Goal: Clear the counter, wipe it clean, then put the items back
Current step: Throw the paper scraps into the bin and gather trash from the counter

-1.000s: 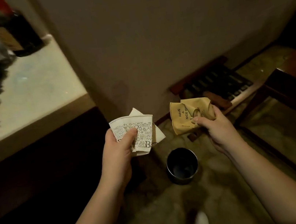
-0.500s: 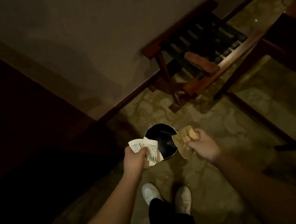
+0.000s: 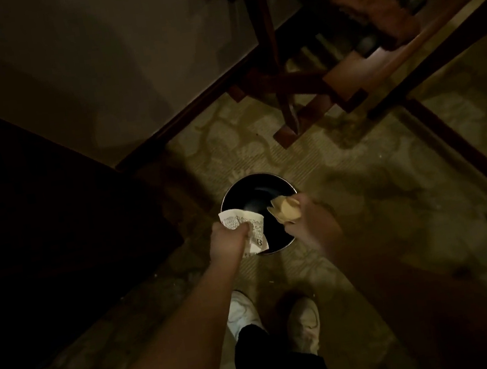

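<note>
One round black bin (image 3: 255,188) on patterned carpet (image 3: 364,198), wooden rack (image 3: 346,74) far right, my left hand (image 3: 226,243) clutching one printed white wrapper (image 3: 253,230), my right hand (image 3: 310,218) pinching one crumpled tan wrapper (image 3: 285,211), two white shoes (image 3: 242,314) near.

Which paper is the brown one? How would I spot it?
Find the round black bin on the carpet. Two hands hold papers over it. The brown paper is the crumpled plain one in the right hand, not the white printed paper in the left hand.

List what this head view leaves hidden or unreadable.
- Bin contents: interior too dark.
- White printed paper: partly covered by the left hand; its print is too small.
- Tan paper: blurred, print unreadable, gripped by the right hand.
- Left of frame: lost in shadow.
</note>
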A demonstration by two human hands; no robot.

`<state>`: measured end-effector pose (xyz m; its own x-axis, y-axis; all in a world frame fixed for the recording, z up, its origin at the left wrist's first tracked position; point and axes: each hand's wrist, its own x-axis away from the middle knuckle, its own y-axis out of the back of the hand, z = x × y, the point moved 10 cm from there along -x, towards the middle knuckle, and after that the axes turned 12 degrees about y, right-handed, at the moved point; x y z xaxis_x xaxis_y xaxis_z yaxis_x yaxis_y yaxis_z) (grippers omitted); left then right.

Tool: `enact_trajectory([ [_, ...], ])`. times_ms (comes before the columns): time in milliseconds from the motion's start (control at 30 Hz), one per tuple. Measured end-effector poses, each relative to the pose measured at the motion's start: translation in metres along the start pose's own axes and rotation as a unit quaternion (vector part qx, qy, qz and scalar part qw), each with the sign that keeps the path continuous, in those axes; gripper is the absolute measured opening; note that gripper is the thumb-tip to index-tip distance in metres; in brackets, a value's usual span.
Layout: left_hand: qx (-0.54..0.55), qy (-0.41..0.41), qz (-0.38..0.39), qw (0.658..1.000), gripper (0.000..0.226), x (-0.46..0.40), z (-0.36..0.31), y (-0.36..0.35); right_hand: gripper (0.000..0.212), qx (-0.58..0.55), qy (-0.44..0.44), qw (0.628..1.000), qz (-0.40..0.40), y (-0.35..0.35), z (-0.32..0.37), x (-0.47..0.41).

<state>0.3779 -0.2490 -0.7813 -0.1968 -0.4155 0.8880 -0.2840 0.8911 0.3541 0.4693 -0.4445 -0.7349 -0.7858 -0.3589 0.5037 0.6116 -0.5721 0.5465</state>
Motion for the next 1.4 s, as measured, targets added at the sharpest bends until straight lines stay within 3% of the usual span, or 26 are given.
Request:
enact_trajectory([
  [67,-0.004,0.004,0.001,1.0,0.049,-0.023,0.001,-0.006,0.057,0.038,0.017,0.999,0.02,-0.018,-0.006,-0.016],
  [200,-0.014,-0.002,0.016,1.0,0.08,-0.059,0.003,-0.017,0.064,0.09,0.047,0.994,0.044,-0.045,-0.02,-0.044],
  [333,-0.029,0.013,0.059,0.998,0.088,-0.072,0.006,-0.026,0.076,0.161,0.082,0.982,0.064,-0.056,-0.023,-0.053],
  [600,-0.139,-0.029,0.047,0.989,0.052,-0.034,-0.006,0.004,0.054,0.172,0.047,0.981,0.078,-0.04,-0.006,-0.026],
  [967,-0.246,-0.152,0.015,0.957,0.042,0.123,-0.078,0.058,0.034,0.144,0.088,0.983,0.067,0.04,0.105,0.049],
  [1133,-0.26,-0.195,-0.012,0.946,0.037,0.224,-0.102,0.099,0.041,0.212,0.111,0.966,0.1,0.085,0.18,0.094],
  [1400,-0.228,-0.264,-0.079,0.934,0.041,0.386,-0.126,0.182,0.042,0.282,0.217,0.931,0.078,0.153,0.321,0.174],
])
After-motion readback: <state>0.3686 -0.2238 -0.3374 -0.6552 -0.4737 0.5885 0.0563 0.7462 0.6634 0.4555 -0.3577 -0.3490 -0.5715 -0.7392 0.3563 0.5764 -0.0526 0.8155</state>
